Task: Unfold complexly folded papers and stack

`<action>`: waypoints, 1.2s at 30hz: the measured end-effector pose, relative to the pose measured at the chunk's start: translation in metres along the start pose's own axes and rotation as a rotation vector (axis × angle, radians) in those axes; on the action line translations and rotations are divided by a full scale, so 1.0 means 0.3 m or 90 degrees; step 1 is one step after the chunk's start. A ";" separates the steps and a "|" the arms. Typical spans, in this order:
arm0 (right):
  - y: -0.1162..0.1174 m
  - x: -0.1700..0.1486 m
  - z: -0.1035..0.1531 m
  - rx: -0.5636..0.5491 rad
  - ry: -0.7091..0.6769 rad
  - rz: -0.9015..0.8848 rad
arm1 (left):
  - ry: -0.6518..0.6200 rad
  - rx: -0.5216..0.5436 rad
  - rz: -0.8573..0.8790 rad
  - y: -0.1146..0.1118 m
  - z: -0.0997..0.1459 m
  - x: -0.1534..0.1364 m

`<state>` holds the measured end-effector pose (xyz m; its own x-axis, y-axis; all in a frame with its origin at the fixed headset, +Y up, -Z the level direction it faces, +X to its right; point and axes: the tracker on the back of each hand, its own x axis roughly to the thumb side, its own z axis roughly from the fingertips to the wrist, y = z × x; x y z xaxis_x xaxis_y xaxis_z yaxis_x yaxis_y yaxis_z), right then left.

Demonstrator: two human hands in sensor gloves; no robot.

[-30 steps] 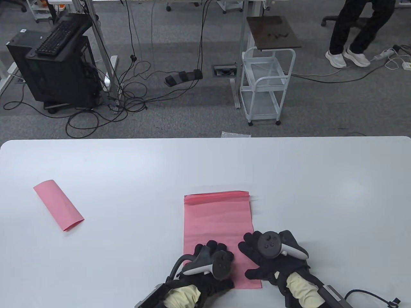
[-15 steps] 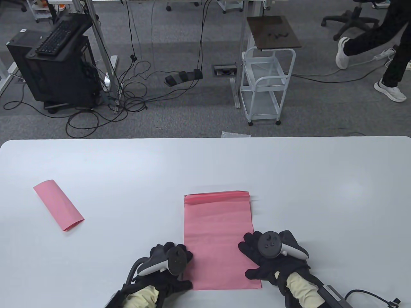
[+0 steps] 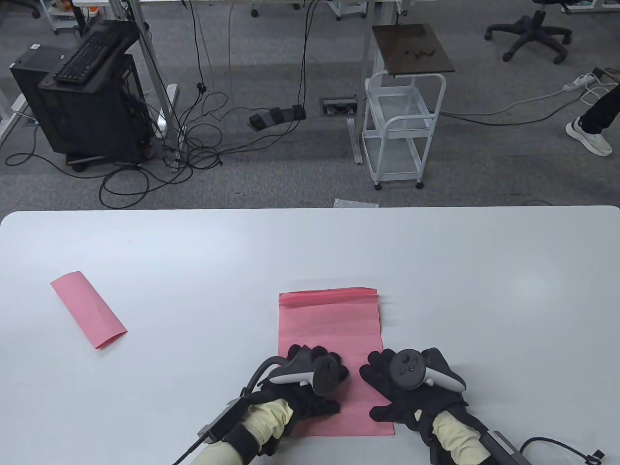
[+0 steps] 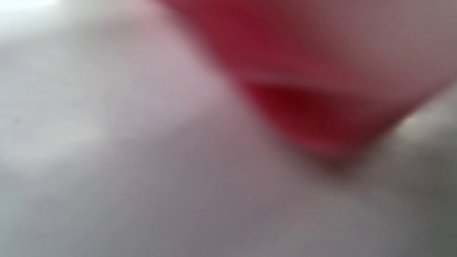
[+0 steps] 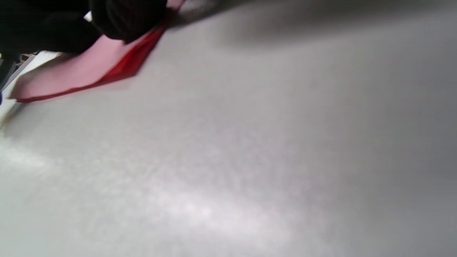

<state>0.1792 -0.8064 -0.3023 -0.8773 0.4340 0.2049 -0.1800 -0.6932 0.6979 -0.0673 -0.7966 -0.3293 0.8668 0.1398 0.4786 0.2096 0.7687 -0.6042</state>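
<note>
1. Pink sheet (image 3: 329, 348) lies flat near the tabletop's (image 3: 193, 252) front edge, centre – a narrow fold left along its far edge.
2. Left hand (image 3: 310, 382) rests palm-down on the sheet's near-left part, fingers spread.
3. Right hand (image 3: 411, 387) presses the near-right edge, fingers splayed.
4. Folded pink paper (image 3: 88, 310) – near the left edge, well apart.

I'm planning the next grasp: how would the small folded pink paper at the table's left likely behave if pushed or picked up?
The folded pink paper lies flat on the smooth white table, so a push would probably slide it rather than roll or tip it. It looks thin and light; lifted by one end, it would likely droop, though the folded layers may stiffen it somewhat.
</note>
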 end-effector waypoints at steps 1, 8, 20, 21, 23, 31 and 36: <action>0.000 0.000 0.000 0.000 0.000 0.000 | 0.033 0.010 0.034 0.006 0.001 -0.051; 0.000 0.000 0.000 -0.002 0.001 0.002 | 0.156 0.046 0.162 0.027 0.024 -0.260; 0.001 0.001 -0.001 0.000 0.001 0.000 | -0.061 0.001 -0.029 0.042 -0.008 0.018; 0.002 0.001 -0.001 0.002 0.000 0.000 | -0.057 -0.011 -0.043 0.039 -0.029 0.033; 0.002 0.001 -0.001 0.002 0.000 -0.001 | -0.055 -0.006 -0.042 0.048 -0.059 0.037; 0.002 0.001 -0.002 0.001 0.000 0.001 | 0.051 0.021 0.071 0.144 -0.184 -0.072; 0.002 0.001 -0.002 0.000 0.001 0.002 | 0.145 0.041 0.133 0.202 -0.222 -0.191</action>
<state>0.1786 -0.8070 -0.3023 -0.8782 0.4317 0.2059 -0.1779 -0.6944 0.6972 -0.0743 -0.7996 -0.4357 0.9687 0.1608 0.1890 -0.0063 0.7774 -0.6290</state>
